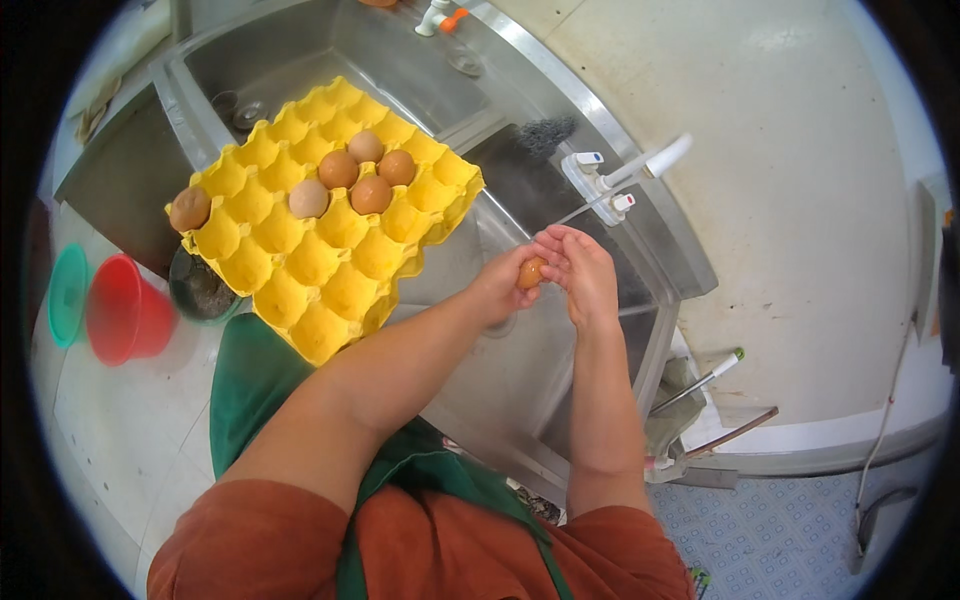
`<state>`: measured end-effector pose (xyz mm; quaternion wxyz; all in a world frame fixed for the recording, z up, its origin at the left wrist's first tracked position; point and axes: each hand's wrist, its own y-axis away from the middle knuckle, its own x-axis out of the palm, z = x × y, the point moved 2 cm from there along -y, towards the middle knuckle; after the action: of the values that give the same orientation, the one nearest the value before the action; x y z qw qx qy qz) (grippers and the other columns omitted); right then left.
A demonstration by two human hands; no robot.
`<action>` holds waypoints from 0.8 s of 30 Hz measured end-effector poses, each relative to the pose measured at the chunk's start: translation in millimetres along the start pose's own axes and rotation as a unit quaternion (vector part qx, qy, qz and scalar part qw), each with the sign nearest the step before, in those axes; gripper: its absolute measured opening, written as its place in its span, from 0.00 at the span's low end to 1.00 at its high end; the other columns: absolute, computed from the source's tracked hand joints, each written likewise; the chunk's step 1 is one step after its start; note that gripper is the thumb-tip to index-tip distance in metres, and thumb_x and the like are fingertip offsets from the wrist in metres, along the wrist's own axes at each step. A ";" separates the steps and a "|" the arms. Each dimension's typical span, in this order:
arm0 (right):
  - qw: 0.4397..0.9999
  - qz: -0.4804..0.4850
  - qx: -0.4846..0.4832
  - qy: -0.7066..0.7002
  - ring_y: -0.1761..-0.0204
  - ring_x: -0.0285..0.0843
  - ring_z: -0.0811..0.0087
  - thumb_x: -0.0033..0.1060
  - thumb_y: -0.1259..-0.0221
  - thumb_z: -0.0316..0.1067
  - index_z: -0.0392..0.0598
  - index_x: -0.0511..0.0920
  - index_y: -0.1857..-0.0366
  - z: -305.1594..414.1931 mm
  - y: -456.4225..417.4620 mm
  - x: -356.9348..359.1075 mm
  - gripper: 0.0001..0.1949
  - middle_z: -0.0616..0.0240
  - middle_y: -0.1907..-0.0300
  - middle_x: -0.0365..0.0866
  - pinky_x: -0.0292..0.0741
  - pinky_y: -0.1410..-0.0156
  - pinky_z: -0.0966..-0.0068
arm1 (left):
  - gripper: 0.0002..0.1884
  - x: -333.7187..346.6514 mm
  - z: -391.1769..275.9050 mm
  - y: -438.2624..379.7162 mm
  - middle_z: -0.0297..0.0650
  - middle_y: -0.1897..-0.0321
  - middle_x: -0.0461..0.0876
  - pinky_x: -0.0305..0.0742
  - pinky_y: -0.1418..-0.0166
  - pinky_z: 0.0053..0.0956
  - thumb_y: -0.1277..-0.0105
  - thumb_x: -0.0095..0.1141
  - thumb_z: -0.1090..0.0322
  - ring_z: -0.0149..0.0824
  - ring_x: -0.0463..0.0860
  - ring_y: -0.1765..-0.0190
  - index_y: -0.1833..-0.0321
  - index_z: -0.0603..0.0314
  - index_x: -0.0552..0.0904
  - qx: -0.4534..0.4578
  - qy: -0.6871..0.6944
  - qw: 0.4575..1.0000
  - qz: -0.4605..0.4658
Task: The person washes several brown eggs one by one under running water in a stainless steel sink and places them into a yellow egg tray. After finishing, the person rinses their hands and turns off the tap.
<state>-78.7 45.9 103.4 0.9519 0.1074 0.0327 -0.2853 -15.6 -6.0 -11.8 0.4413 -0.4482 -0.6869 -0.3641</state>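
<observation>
Over the right basin of a stainless steel sink [457, 352], my left hand [504, 283] holds a wet brown egg [532, 273] between thumb and fingers. My right hand [581, 270] is cupped beside it, its bent fingers close against the egg; whether it grips the egg too is hard to tell. A thin stream of water comes from the white faucet [630, 171] and falls towards the hands. To the left of my hands, a yellow egg tray [285, 232] rests across the sink. Several brown eggs [371, 195] sit in its middle cups, and one egg [190, 208] lies at its left corner.
A steel wool scrubber [547, 135] lies behind the basin near the faucet. Another tap with an orange handle [450, 21] stands over the far basin. Red [127, 311] and green [67, 295] plastic tubs and a dark bucket [199, 289] are at the left. Handled tools [697, 382] lean at the right.
</observation>
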 end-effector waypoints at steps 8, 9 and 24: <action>0.912 0.015 -0.260 0.316 0.43 0.68 0.68 0.54 0.40 0.36 0.45 0.67 0.42 -55.5 18.7 3.9 0.21 0.58 0.43 0.69 0.66 0.39 0.71 | 0.27 24.4 4.1 7.2 0.32 0.72 0.76 0.61 0.79 0.20 0.31 0.31 0.34 0.27 0.71 0.80 0.61 0.48 0.74 -0.041 0.007 0.992 -0.120; 0.933 -0.010 -0.243 0.265 0.45 0.69 0.68 0.54 0.40 0.36 0.45 0.68 0.43 -59.5 21.4 4.8 0.20 0.58 0.44 0.69 0.67 0.40 0.71 | 0.27 21.7 6.1 4.1 0.33 0.74 0.76 0.61 0.79 0.20 0.32 0.31 0.33 0.27 0.70 0.81 0.61 0.48 0.74 -0.045 -0.011 0.992 -0.114; 0.966 -0.124 -0.214 0.078 0.35 0.60 0.63 0.34 0.29 0.41 0.40 0.69 0.43 -96.9 9.2 -15.4 0.20 0.54 0.34 0.57 0.62 0.34 0.71 | 0.19 2.7 26.6 -6.7 0.36 0.51 0.76 0.75 0.50 0.31 0.29 0.43 0.49 0.33 0.78 0.53 0.43 0.52 0.69 -0.053 -0.150 0.987 0.027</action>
<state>-86.6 83.3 12.5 0.9043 -0.0816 0.1797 -0.3786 -29.9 16.4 -19.1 0.3183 -0.5387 -0.7126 -0.3172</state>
